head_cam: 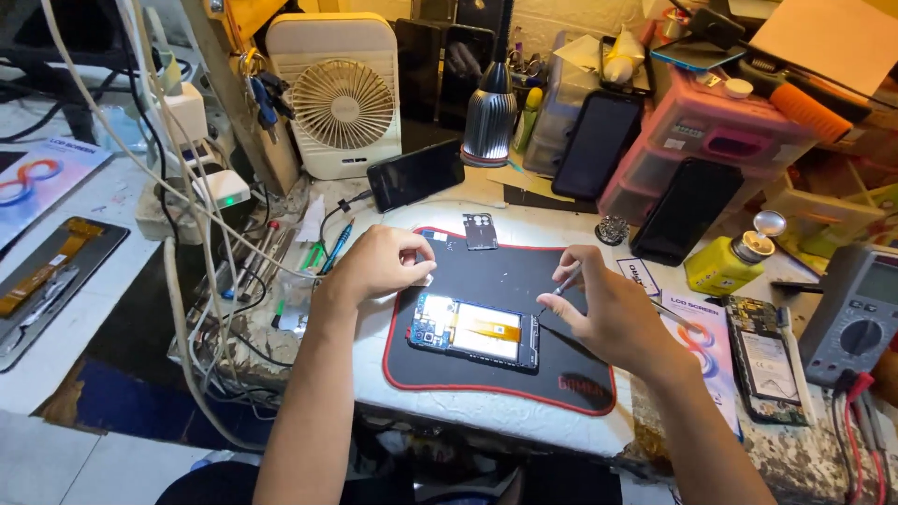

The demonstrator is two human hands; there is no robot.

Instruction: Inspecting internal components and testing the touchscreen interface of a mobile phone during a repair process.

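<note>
An opened phone (474,332) lies flat on a black mat with a red border (505,281), its circuit board and orange flex cable exposed. My left hand (379,265) is curled just above the phone's left end, pinching a small pale part between thumb and fingers. My right hand (608,307) holds a thin tool (558,291) whose tip points down at the phone's right end. A small dark cover plate (480,231) rests at the mat's far edge.
A white fan (341,93), a lamp (489,112) and several dark phones stand at the back. A yellow bottle (725,265), another opened phone (767,358) and a multimeter (856,313) sit to the right. Cables and pens (327,248) lie at the left.
</note>
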